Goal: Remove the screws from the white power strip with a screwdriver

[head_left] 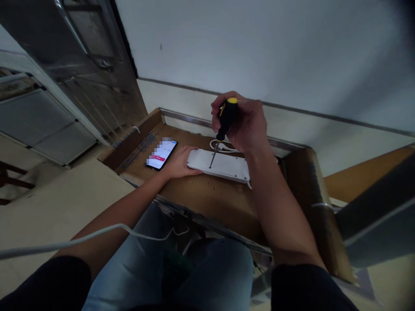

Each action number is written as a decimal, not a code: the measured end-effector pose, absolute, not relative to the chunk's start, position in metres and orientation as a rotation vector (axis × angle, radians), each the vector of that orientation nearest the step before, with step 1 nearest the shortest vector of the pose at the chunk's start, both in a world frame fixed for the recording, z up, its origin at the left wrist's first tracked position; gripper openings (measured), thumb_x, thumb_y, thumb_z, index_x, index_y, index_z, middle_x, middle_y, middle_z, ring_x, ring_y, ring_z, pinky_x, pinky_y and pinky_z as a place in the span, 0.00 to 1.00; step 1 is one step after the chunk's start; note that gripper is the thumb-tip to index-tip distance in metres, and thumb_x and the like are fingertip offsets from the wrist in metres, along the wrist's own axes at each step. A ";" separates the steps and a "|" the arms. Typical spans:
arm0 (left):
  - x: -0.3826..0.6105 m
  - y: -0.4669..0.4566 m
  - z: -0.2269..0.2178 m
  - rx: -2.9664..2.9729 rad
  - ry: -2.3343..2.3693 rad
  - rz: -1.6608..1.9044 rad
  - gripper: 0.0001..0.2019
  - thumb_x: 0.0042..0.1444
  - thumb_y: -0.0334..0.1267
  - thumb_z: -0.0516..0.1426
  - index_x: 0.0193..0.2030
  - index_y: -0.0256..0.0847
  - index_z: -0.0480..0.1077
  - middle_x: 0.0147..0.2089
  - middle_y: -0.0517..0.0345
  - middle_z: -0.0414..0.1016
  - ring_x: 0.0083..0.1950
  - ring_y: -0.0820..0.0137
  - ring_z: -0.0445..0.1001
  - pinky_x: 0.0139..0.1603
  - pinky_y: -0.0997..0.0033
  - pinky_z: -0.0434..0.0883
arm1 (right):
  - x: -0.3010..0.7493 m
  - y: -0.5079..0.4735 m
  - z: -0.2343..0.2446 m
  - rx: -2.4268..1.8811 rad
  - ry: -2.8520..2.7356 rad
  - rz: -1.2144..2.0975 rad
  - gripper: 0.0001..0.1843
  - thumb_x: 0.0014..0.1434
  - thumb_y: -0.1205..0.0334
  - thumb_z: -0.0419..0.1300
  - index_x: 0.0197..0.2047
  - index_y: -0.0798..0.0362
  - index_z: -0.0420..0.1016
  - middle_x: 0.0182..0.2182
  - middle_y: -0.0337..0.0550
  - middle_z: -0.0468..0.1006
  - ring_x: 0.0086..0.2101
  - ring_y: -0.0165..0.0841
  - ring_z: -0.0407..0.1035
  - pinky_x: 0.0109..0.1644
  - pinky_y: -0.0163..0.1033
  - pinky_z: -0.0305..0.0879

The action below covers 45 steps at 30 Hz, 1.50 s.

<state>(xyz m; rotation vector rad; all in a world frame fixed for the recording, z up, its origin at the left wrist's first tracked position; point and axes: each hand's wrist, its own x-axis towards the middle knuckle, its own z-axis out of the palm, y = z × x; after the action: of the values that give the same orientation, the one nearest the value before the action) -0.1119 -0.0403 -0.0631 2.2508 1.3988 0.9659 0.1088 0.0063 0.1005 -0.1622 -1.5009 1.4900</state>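
Observation:
A white power strip [227, 163] lies with its screw-holed side up on a cardboard-covered surface [194, 194]. My left hand [181, 164] is closed around its left end. In my right hand [248, 123] is a screwdriver [228, 113] with a black and yellow handle, held nearly upright and slightly tilted. Its tip meets one of the dark screw holes left of the strip's middle. Behind the strip curls a white cord with a plug [222, 147]. A few tiny screws [212, 185] lie in front of it.
A phone [161, 154] with a lit screen lies left of my left hand. Raised cardboard walls [132, 138] edge the surface at both sides. A pale wall [259, 52] stands behind it. One white cable [97, 231] crosses in front of my left forearm.

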 end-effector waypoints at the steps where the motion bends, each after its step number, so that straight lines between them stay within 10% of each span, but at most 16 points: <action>1: -0.112 -0.040 -0.063 2.256 1.403 0.964 0.47 0.48 0.62 0.74 0.70 0.44 0.67 0.68 0.37 0.74 0.70 0.41 0.73 0.74 0.33 0.67 | 0.109 0.008 0.100 -0.193 -1.493 1.471 0.18 0.60 0.41 0.64 0.41 0.48 0.77 0.36 0.41 0.75 0.29 0.31 0.70 0.31 0.41 0.69; 8: -0.113 -0.041 -0.064 2.273 1.406 0.958 0.48 0.50 0.63 0.73 0.71 0.41 0.65 0.68 0.35 0.73 0.70 0.43 0.72 0.74 0.35 0.67 | 0.104 0.006 0.100 -0.222 -1.397 1.396 0.26 0.54 0.51 0.75 0.38 0.48 0.60 0.37 0.31 0.73 0.25 0.22 0.66 0.27 0.33 0.62; 13: -0.113 -0.040 -0.064 2.265 1.402 0.955 0.48 0.49 0.64 0.73 0.70 0.43 0.66 0.68 0.36 0.73 0.70 0.42 0.72 0.73 0.33 0.67 | 0.106 0.005 0.102 -0.135 -1.414 1.543 0.26 0.66 0.32 0.56 0.42 0.48 0.72 0.33 0.37 0.73 0.22 0.26 0.59 0.24 0.38 0.55; 21: -0.113 -0.042 -0.063 2.255 1.392 0.969 0.47 0.49 0.62 0.73 0.71 0.43 0.66 0.68 0.36 0.73 0.70 0.42 0.72 0.73 0.34 0.67 | 0.107 0.004 0.099 -0.131 -1.442 1.476 0.22 0.54 0.52 0.76 0.37 0.49 0.67 0.38 0.35 0.76 0.28 0.25 0.73 0.29 0.34 0.68; 25: -0.113 -0.041 -0.064 2.252 1.395 0.965 0.47 0.48 0.63 0.74 0.70 0.43 0.66 0.68 0.36 0.73 0.70 0.41 0.72 0.74 0.34 0.67 | 0.108 0.005 0.102 -0.074 -1.414 1.579 0.21 0.62 0.40 0.64 0.43 0.48 0.69 0.34 0.34 0.74 0.20 0.23 0.62 0.23 0.34 0.57; 31: -0.112 -0.041 -0.063 2.252 1.401 0.967 0.47 0.48 0.64 0.73 0.70 0.44 0.67 0.68 0.36 0.74 0.70 0.41 0.73 0.73 0.33 0.68 | 0.110 0.004 0.100 -0.155 -1.444 1.497 0.17 0.59 0.48 0.70 0.37 0.51 0.72 0.35 0.38 0.75 0.31 0.27 0.74 0.34 0.35 0.72; 37: -0.113 -0.042 -0.064 2.237 1.389 0.979 0.47 0.48 0.63 0.74 0.70 0.45 0.67 0.68 0.36 0.74 0.70 0.41 0.73 0.73 0.33 0.67 | 0.111 0.001 0.105 -0.105 -1.385 1.572 0.15 0.59 0.48 0.68 0.42 0.46 0.71 0.35 0.33 0.74 0.20 0.23 0.60 0.23 0.36 0.54; 45: -0.113 -0.040 -0.065 2.251 1.383 0.969 0.47 0.49 0.63 0.73 0.70 0.44 0.67 0.68 0.36 0.74 0.70 0.41 0.72 0.73 0.34 0.67 | 0.115 0.006 0.100 -0.195 -1.471 1.496 0.18 0.55 0.50 0.73 0.39 0.50 0.71 0.36 0.38 0.74 0.31 0.28 0.74 0.34 0.37 0.74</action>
<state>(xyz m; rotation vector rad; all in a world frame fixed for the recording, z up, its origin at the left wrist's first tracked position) -0.1132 -0.0403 -0.0654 2.2510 1.3827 0.9695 0.1147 0.0062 0.0997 -0.1948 -1.4709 1.4961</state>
